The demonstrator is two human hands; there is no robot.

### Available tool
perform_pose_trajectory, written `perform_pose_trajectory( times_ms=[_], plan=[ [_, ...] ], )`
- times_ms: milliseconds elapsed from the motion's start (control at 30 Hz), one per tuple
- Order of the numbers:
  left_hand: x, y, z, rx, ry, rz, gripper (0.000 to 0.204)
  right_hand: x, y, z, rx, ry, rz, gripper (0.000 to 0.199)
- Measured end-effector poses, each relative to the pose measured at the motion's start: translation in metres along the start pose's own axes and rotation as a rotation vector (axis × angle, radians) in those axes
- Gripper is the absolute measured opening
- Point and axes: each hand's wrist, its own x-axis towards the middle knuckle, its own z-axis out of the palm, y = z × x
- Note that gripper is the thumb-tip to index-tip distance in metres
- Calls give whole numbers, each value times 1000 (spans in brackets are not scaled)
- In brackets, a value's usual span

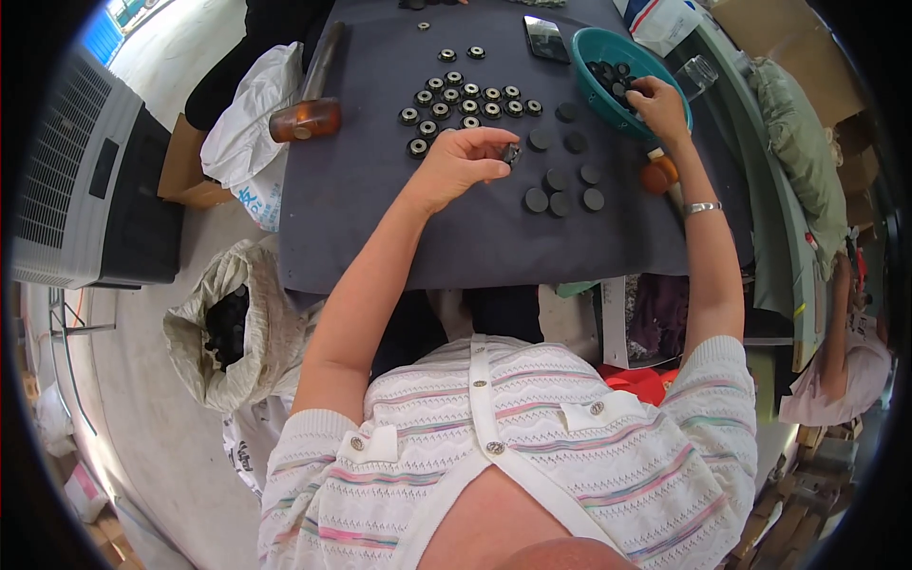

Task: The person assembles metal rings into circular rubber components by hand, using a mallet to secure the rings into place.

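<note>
1. Cloth (pixel 361 218) in the head view is dark grey and matte, and lies beneath the parts.
2. Left hand (pixel 461 168): thumb and fingertips pinch a small dark piece (pixel 511 154) above the cloth, between the ring-shaped pieces and the black discs. The detail of this piece is too small to tell.
3. Right hand (pixel 662 106): fingers are bent over the round, teal basin (pixel 608 44), at the black pieces (pixel 600 72) inside. Whether they grasp one cannot be told.
4. Ring-shaped pieces (pixel 470 90): dark rims, bright metallic centres; grouped beyond the left hand.
5. Black discs (pixel 536 199): flat, round, dull-surfaced; grouped left of the right forearm, some touching.
6. Mallet (pixel 309 121): translucent amber cylindrical head, long shaft; lies at left.
7. Sack (pixel 261 347): pale, creased, open-mouthed, with dark contents; stands below the cloth's left edge.
</note>
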Motion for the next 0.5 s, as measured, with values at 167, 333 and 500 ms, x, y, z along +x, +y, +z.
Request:
perform_pose_trajectory(
  times_ms=[167,333,500],
  plan=[
    [1,-28,-1,1070,50,449,36,-53,-77,24,402,-97,-272,31],
    [-3,-13,3,746,191,338,29,-105,-129,38,331,-203,-484,29],
    [-21,2,11,114,105,-5,21,-124,-151,51,196,-159,-754,34]
  ],
)
